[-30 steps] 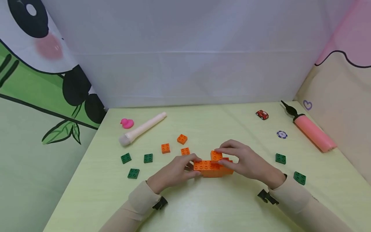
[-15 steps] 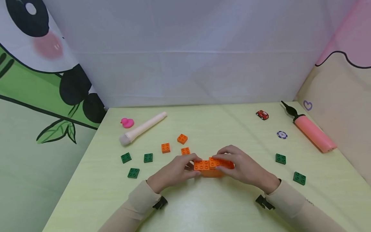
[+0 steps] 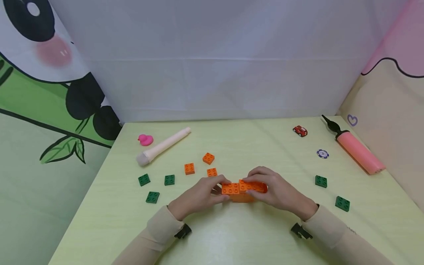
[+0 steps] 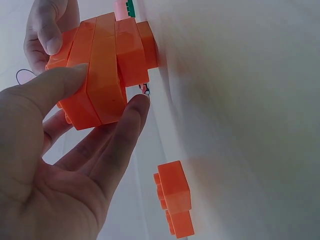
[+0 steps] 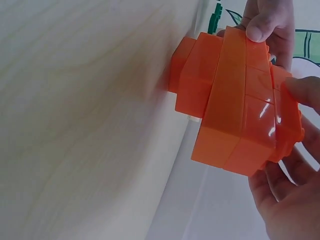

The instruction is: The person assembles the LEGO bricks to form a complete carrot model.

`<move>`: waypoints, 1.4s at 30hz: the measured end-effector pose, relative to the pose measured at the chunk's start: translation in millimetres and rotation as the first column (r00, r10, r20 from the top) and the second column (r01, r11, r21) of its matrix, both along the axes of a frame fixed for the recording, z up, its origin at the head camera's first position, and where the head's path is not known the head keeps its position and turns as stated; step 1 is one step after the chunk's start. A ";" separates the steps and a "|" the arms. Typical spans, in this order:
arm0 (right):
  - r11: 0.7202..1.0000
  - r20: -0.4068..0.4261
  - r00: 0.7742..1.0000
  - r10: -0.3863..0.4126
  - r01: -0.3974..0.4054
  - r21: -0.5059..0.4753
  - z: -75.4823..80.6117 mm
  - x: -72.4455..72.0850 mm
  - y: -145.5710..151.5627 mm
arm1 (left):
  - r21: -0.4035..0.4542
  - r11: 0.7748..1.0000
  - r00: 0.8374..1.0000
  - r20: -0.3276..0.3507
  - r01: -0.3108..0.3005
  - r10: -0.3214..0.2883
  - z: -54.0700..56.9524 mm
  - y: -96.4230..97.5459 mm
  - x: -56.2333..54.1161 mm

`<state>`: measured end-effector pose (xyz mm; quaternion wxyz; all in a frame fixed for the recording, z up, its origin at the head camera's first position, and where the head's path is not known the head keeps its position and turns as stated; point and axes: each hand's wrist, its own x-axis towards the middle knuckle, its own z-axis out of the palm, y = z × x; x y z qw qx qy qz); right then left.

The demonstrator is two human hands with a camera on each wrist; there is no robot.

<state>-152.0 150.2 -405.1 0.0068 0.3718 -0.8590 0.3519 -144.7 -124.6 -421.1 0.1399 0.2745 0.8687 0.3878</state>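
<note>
Head view: left hand (image 3: 207,189) pinches the left end of the orange stack (image 3: 242,198), right hand (image 3: 278,188) clamped on its top layer (image 3: 251,187), mid-worktop (image 3: 232,239). Narrow stepped base (image 5: 182,67) in right wrist view; off-centre pressing could tip it.

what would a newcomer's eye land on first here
Probably the bright orange brick stack near the table's middle, gripped at its left end by the left hand and at its right by the right hand. Next might come the big cartoon face at the upper left of the head view, then the pink tube with a black tip by the table's right edge.
</note>
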 end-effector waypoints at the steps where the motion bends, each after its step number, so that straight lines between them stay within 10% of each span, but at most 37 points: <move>1: 1.000 0.004 1.000 0.002 -0.002 -0.004 -0.3 -0.2 -0.1 | 0.000 1.000 1.000 -0.003 -0.001 0.001 0.2 0.1 0.2; 35: 0.998 -0.038 0.999 -0.015 0.017 0.055 -11.6 5.6 36.6 | -0.043 0.999 1.000 -0.019 -0.015 0.014 4.6 1.3 1.4; 42: 0.999 -0.035 0.999 -0.005 0.007 0.050 -11.3 5.3 35.2 | -0.099 0.985 0.989 -0.063 -0.138 0.132 11.8 -9.7 -6.8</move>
